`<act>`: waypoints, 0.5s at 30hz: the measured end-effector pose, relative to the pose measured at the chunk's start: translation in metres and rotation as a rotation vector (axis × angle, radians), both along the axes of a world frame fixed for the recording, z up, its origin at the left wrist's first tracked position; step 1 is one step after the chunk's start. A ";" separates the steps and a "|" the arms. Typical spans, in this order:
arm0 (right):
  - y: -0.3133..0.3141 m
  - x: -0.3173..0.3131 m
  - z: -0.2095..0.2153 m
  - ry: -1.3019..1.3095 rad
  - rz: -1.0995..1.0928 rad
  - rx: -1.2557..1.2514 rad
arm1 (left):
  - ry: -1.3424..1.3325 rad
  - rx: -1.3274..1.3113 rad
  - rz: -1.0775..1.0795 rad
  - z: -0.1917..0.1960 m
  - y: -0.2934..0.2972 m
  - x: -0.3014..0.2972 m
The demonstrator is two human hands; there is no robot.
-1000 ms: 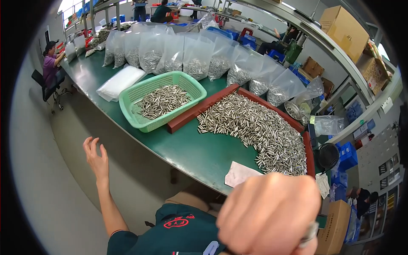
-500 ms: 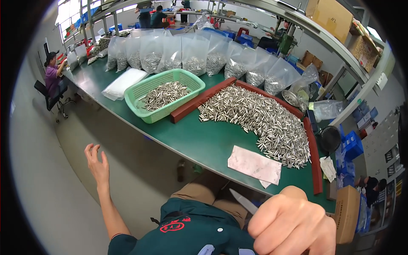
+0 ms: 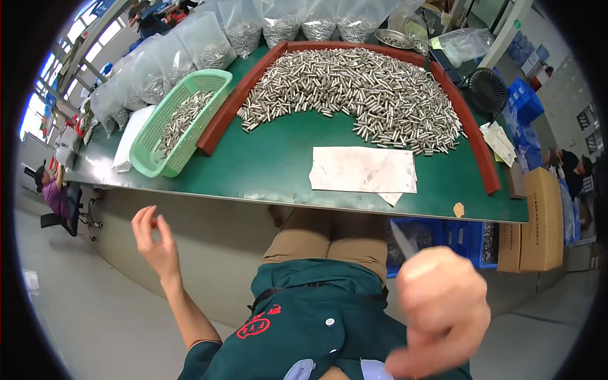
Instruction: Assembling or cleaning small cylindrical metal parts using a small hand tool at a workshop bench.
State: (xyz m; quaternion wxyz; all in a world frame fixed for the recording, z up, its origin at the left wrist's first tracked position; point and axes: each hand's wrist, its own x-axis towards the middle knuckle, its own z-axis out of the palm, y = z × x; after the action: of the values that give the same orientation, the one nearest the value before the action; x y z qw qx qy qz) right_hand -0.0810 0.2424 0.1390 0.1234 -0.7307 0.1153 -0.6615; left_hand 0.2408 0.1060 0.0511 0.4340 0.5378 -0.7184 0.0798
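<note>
My left hand (image 3: 158, 248) hovers in front of the table's near edge, fingers bent and apart, holding nothing. Closed in a fist, my right hand (image 3: 443, 297) is raised before my lap and grips a flat, pointed grey metal tool (image 3: 401, 239); its handle is hidden in the fist. On the green table (image 3: 266, 161) a broad heap of small silver metal pins (image 3: 354, 82) lies inside a frame of dark red bars (image 3: 235, 107). A stained white cloth (image 3: 364, 170) is spread near the front edge. Left of the bars stands a green plastic basket (image 3: 142, 155) with more pins.
Clear bags of pins (image 3: 244, 31) line the table's back. A metal bowl (image 3: 394, 39) and a black round fan-like object (image 3: 487, 88) stand at the right. Blue bins (image 3: 459, 237) and cardboard boxes (image 3: 541, 218) are below the table. A person (image 3: 56, 190) sits far left.
My view has swung round to face the table more squarely. My right hand, still gripping the pointed tool, is now farther from the tabletop cloth. My left hand stays open.
</note>
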 end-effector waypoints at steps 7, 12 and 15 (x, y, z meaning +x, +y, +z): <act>-0.031 -0.053 -0.098 -0.491 -0.296 0.410 | -0.041 0.089 -0.619 -0.013 -0.042 -0.129; -0.048 -0.054 -0.129 -0.826 -0.223 0.498 | -0.224 0.142 -1.053 -0.011 -0.069 -0.217; -0.056 -0.058 -0.138 -0.822 -0.259 0.496 | -0.341 0.153 -1.153 -0.014 -0.084 -0.253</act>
State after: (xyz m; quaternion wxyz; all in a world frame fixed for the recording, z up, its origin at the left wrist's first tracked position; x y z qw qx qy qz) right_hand -0.1388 0.1861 0.0010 0.2454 -0.3375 0.3008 -0.8575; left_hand -0.0125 0.0216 0.0374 0.2463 0.0711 -0.9571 -0.1351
